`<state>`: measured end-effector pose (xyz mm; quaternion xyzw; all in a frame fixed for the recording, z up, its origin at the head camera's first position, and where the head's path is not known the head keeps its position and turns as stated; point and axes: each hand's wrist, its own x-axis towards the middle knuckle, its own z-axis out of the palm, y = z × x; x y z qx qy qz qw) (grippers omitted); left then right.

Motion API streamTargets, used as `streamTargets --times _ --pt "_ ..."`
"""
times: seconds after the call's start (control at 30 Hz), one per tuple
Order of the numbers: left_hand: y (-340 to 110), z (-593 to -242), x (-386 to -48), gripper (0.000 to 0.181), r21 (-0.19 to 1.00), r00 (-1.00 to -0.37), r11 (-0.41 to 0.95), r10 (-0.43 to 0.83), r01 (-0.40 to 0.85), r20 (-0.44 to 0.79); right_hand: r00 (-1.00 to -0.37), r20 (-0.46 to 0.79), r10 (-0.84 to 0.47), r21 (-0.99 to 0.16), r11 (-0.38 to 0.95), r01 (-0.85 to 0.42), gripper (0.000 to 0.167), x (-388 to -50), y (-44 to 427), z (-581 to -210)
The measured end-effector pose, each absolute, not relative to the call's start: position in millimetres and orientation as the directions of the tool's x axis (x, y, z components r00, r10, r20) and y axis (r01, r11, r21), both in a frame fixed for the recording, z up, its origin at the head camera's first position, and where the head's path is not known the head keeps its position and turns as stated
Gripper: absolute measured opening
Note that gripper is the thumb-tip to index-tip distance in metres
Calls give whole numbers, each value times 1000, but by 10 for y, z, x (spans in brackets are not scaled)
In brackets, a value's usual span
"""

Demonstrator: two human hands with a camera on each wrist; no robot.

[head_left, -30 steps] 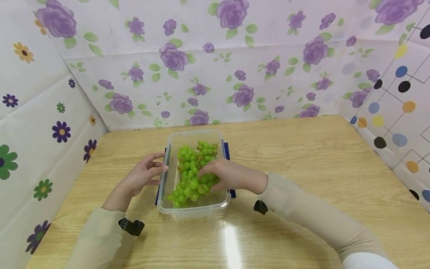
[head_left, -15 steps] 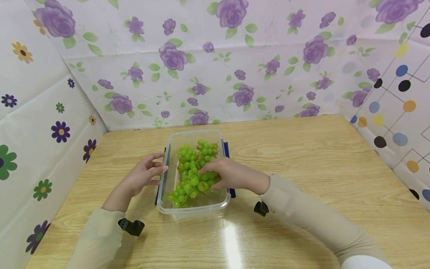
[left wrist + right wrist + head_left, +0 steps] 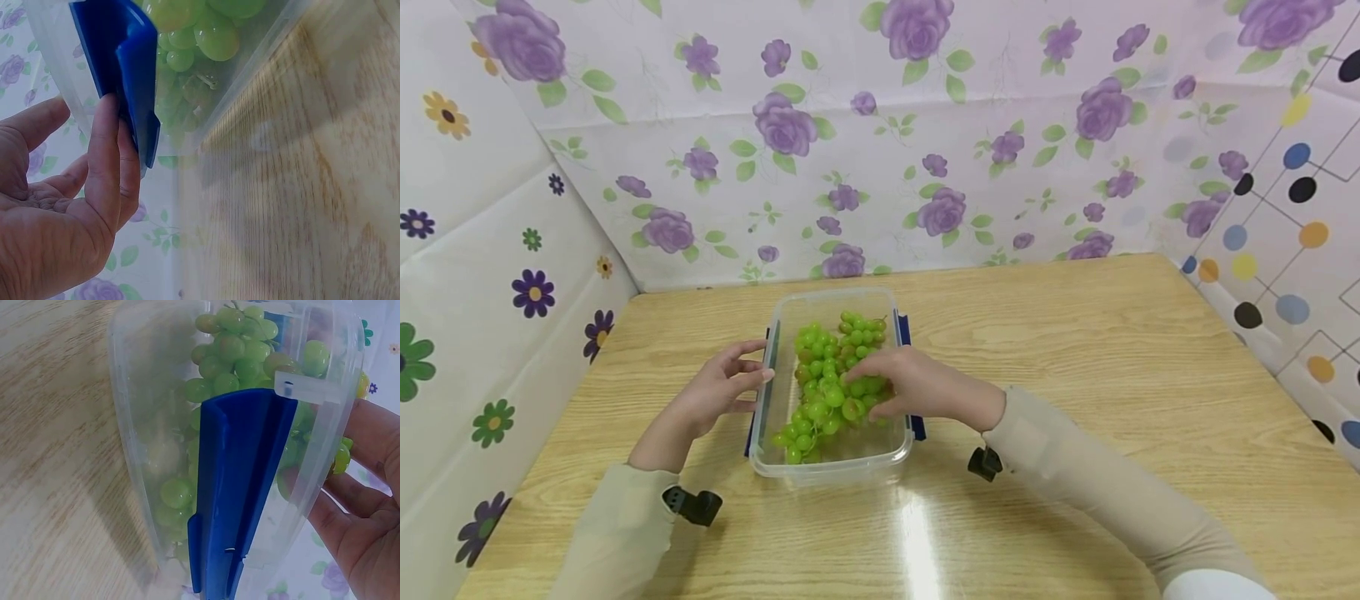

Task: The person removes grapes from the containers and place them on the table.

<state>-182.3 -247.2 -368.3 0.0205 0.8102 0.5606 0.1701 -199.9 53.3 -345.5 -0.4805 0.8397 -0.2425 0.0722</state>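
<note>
A clear plastic box (image 3: 831, 471) with blue side latches stands on the table, and green grapes (image 3: 829, 367) lie inside it. At its left wall the left hand (image 3: 718, 392) touches the rim and the blue latch (image 3: 134, 69), fingers loosely bent. From the right, the right hand (image 3: 917, 385) reaches over the rim, its fingers and thumb curved round grapes in the middle of the box. In the right wrist view the grapes (image 3: 228, 353) show through the wall behind the other blue latch (image 3: 240, 462); the fingertips are partly hidden there.
The box rests on a wooden table (image 3: 1060, 333). Behind rises a flowered cloth wall (image 3: 880, 167); a cloth with flowers (image 3: 467, 333) borders the left side and a dotted one (image 3: 1285, 250) the right. Small black cameras hang at both wrists.
The right hand has shifted slightly right and up, and the grapes at its fingers have moved up a little. The left hand and the box stay put.
</note>
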Motion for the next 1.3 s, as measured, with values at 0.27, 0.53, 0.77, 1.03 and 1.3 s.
streamTargets --times 0.27,0.53,0.77,1.03,1.3 --pt "-2467 -3679 -1811 67 915 -941 370 222 -162 -256 -528 130 -839 -474 415 -777 47 -2014 532 -3430" --pt "-2465 -3683 -1815 66 914 -940 369 220 -166 -260 -540 140 -830 -452 431 -781 48 -2015 537 -3381" --pt "-2462 -3689 -1822 67 916 -937 362 227 -171 -265 -534 167 -829 -440 422 -793 47 -2016 538 -3339" --pt "-2491 -3701 -1828 67 913 -938 367 215 -179 -270 -525 171 -834 -448 409 -795 48 -2030 523 -3282" --pt "-2500 -3715 -1834 68 915 -939 368 226 -163 -258 -524 188 -830 -456 399 -795 48 -2055 522 -3246"
